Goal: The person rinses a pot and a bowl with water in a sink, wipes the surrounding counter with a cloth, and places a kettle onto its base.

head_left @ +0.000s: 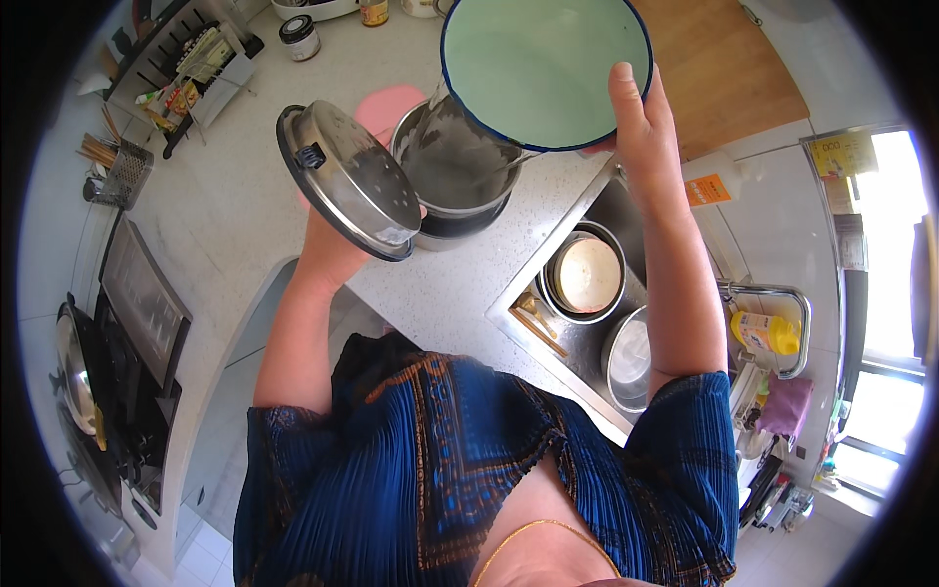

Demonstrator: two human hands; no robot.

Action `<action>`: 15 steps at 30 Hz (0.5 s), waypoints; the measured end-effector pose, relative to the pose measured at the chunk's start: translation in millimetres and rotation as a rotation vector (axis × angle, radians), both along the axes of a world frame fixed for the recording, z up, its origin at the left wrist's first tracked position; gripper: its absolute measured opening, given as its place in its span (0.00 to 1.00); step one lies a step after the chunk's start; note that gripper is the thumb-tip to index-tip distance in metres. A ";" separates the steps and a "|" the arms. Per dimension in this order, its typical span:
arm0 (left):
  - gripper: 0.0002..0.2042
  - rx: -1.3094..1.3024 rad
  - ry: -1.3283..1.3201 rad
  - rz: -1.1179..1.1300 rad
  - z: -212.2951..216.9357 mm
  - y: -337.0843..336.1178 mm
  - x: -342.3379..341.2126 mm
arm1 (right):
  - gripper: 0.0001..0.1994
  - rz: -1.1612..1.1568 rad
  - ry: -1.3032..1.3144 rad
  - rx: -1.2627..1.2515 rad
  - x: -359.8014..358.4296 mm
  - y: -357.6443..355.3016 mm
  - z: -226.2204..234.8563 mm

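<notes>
My right hand (646, 127) grips the rim of a pale green enamel basin (543, 68) with a dark blue edge, its thumb over the inside. The basin is tilted, and clear water (437, 122) runs off its left side into a round metal cooking pot (460, 181) on the counter. Just left of the pot, my left hand (333, 245) holds a domed metal lid (352, 166) with a black rim, tipped on edge. Most of the left fingers are hidden behind the lid.
A pink flat item (386, 112) lies behind the pot. The sink (626, 210) at right holds nested bowls (587, 274) and a metal pot (631, 362). A wooden board (724, 73) is at the back right. A small jar (299, 39) stands behind; a stove (127, 391) is at left.
</notes>
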State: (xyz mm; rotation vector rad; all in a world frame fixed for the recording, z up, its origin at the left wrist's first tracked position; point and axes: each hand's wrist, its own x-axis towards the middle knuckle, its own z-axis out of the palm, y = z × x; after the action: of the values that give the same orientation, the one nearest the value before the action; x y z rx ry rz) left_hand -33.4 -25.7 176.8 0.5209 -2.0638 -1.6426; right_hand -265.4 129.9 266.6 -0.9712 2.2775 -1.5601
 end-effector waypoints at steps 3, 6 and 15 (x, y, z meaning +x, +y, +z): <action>0.38 0.022 0.023 0.009 1.3 1.8 -1.0 | 0.28 -0.035 0.244 0.029 -2.0 -1.4 -6.5; 0.38 0.012 0.029 0.019 2.7 2.9 -1.4 | 0.22 -0.067 0.522 -0.013 8.2 -3.8 -10.2; 0.38 -0.012 0.056 0.013 4.9 3.7 -4.8 | 0.20 -0.116 0.656 -0.354 2.6 5.1 -24.5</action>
State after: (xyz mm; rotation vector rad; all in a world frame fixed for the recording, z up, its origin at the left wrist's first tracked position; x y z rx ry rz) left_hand -38.2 -21.9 181.6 0.4785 -2.0243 -1.6181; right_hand -262.8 135.1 242.1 -1.6792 2.5324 -1.9609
